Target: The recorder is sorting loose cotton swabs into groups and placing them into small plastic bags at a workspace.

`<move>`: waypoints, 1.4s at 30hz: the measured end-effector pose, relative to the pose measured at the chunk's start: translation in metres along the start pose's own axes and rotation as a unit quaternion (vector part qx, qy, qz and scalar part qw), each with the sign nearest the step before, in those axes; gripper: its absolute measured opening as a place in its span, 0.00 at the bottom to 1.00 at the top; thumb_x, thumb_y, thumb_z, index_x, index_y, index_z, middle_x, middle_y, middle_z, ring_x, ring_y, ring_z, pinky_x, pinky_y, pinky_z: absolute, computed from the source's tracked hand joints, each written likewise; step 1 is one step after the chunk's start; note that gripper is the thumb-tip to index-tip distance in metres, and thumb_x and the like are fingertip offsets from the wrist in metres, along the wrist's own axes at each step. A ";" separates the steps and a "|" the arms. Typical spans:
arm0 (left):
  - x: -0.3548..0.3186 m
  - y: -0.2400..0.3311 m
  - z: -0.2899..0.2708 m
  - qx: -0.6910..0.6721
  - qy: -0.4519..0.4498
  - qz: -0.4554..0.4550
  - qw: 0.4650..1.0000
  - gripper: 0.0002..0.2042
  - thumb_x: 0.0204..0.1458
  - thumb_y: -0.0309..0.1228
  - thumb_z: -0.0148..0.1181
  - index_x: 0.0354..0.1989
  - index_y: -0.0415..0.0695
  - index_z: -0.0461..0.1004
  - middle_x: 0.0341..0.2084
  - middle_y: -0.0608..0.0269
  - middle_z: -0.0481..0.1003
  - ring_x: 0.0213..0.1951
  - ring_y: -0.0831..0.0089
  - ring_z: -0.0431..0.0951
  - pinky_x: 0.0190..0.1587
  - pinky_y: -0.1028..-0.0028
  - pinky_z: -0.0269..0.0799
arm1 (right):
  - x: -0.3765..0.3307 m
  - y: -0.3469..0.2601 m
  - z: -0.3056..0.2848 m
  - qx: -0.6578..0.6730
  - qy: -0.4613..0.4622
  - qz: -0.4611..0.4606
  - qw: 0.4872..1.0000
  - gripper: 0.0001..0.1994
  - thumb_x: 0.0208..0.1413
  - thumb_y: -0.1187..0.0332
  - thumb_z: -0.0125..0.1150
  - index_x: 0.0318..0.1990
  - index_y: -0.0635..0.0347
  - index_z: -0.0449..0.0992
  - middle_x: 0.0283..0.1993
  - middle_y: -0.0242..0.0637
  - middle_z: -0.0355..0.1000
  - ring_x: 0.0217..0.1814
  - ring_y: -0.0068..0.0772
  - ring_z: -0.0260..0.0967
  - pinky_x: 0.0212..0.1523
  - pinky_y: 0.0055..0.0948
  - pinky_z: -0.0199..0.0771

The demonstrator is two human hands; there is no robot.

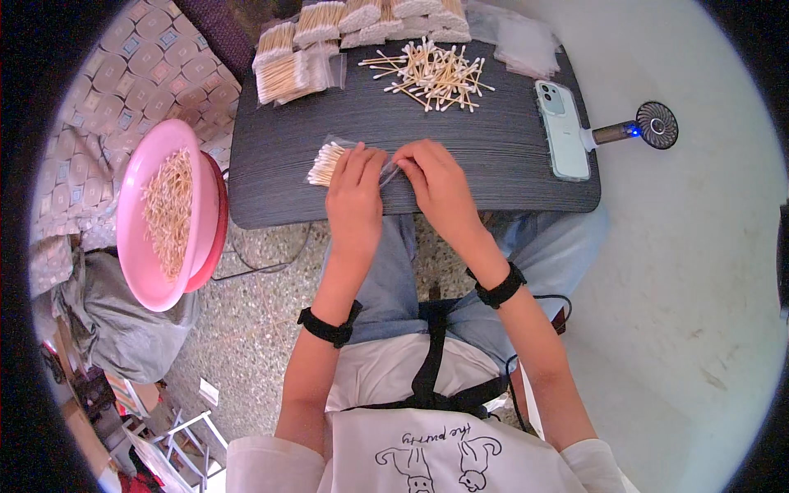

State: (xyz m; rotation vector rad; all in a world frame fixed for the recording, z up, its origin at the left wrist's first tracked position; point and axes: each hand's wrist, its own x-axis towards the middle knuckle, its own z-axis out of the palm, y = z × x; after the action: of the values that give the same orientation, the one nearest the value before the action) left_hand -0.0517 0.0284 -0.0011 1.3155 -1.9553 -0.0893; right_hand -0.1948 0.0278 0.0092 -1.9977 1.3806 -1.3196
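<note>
Clear plastic bag of swabs [325,164] near frame centre: left hand [355,182] over it, fingers together; right hand [438,179] pinching its plastic end. Filled packets [320,22] lie upper centre; loose pile [436,76] and pink basin [131,234] hold unbagged swabs.

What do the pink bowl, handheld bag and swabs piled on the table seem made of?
Pink bowl: probably plastic, smooth, slightly shiny. Handheld bag: likely thin plastic film, see-through and creased. Piled swabs: tan sticks, perhaps wood or bamboo, with matte white tips that look like cotton.
</note>
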 end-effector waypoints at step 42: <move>0.008 0.020 0.006 -0.125 -0.074 0.174 0.974 0.18 0.44 0.17 0.58 0.46 0.42 0.75 0.49 0.58 0.75 0.59 0.55 0.70 0.64 0.53 0.61 | 0.034 0.055 -0.002 -0.320 0.052 -0.032 0.945 0.24 0.51 0.69 0.61 0.58 0.60 0.68 0.51 0.43 0.64 0.60 0.49 0.57 0.60 0.48 0.60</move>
State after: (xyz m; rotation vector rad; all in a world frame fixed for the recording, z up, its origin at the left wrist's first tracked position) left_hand -0.0717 0.0293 0.0082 0.8094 -2.1896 -0.2587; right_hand -0.2223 -0.0259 -0.0135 -2.4118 2.0050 -1.0992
